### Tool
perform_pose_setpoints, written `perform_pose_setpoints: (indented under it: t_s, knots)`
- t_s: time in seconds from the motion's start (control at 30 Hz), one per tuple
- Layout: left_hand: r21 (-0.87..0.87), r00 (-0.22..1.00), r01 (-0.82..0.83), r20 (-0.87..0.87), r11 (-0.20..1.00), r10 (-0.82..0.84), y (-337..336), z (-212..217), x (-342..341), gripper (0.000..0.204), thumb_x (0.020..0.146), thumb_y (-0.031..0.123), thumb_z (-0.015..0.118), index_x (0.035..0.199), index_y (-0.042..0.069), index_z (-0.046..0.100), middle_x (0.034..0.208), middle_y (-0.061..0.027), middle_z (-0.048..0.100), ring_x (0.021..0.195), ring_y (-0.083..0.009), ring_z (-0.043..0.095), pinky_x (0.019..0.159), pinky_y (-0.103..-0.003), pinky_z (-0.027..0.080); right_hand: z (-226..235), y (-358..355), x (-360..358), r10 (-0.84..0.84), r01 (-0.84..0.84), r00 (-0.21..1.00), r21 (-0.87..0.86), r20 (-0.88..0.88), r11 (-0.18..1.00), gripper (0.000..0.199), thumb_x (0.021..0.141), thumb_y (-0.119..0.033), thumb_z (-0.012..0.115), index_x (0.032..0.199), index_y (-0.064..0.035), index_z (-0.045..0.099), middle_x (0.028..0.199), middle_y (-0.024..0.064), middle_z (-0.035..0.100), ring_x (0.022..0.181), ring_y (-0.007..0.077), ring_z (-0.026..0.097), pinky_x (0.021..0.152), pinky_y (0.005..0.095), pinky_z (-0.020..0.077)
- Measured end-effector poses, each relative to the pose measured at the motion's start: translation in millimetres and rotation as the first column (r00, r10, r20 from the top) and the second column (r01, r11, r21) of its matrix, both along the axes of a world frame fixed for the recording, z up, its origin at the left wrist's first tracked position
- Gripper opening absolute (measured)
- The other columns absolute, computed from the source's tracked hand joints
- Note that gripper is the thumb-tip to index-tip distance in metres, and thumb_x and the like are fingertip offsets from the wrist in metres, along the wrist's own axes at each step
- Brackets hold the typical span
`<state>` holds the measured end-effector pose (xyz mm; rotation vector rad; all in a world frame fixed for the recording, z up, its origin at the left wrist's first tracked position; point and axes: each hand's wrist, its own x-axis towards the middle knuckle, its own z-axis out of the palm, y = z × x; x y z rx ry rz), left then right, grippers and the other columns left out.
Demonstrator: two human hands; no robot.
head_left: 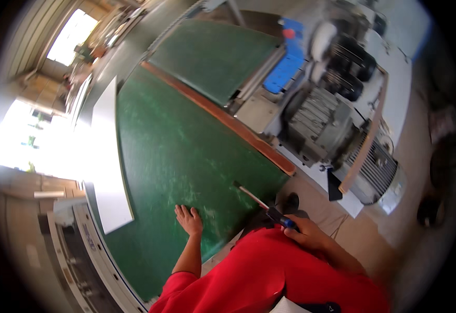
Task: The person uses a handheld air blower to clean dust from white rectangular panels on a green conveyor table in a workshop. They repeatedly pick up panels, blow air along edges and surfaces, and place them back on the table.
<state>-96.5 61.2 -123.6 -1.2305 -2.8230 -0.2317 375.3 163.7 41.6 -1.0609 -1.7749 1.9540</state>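
Left hand (190, 221) rests, fingers spread, on green worktop (157, 138), presumably for support; right hand (306, 233) grips screwdriver (277, 214) by handle, fingers curled.

We have our left hand (190, 221) palm down on the worktop (175, 135), in from its near edge. Its fingers (180, 211) are a bit apart and point away from us. Our left arm (187, 255) reaches out in front, and the wrist looks almost straight. Our right hand (305, 233) is close to our tummy, just past the worktop's near edge. It is curled in a grip, and our right arm (342, 258) is bent.
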Motion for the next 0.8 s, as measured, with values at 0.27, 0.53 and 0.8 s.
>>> perform_pose_setpoints:
  t_s: [0.27, 0.53, 0.8]
  knots:
    - [0.078, 0.997, -0.06, 0.042, 0.995, 0.057, 5.4, 18.8, 20.5, 0.059, 0.095, 0.04, 0.045, 0.14, 0.001, 0.045, 0.156, -0.016, 0.027, 0.146, -0.0316, 0.021, 0.119, -0.045, 0.014, -2.9, -4.2, -6.3, 0.046, -0.046, 0.999, -0.123, -0.001, 0.991, 0.045, 0.093, -0.049, 0.054, 0.1, -0.0047, 0.062, 0.088, 0.0076, 0.062, 0.083, 0.0203, 0.058, 0.08, 0.032, 0.0444]
    - [0.085, 0.997, -0.024, 0.08, 0.996, 0.017, 40.4, 46.9, 26.9, 0.058, 0.094, 0.039, 0.049, 0.137, 0.001, 0.048, 0.154, -0.0169, 0.031, 0.145, -0.0321, 0.022, 0.119, -0.046, 0.014, -17.0, -9.9, -4.3, 0.021, -0.02, 1.0, -0.173, 0.003, 0.985, 0.043, 0.095, -0.047, 0.055, 0.103, -0.0047, 0.062, 0.091, 0.0057, 0.064, 0.085, 0.0171, 0.058, 0.08, 0.0307, 0.0449]
    - [0.104, 0.997, 0.017, 0.079, 0.994, -0.025, 69.4, 32.6, -12.6, 0.061, 0.094, 0.04, 0.047, 0.14, 0.0, 0.045, 0.157, -0.0161, 0.024, 0.147, -0.0302, 0.017, 0.119, -0.044, 0.012, -4.4, -20.8, -32.0, 0.046, -0.044, 0.999, -0.075, 0.025, 0.996, 0.044, 0.097, -0.048, 0.051, 0.102, -0.0053, 0.06, 0.087, 0.0068, 0.063, 0.083, 0.0185, 0.059, 0.08, 0.0323, 0.0457]
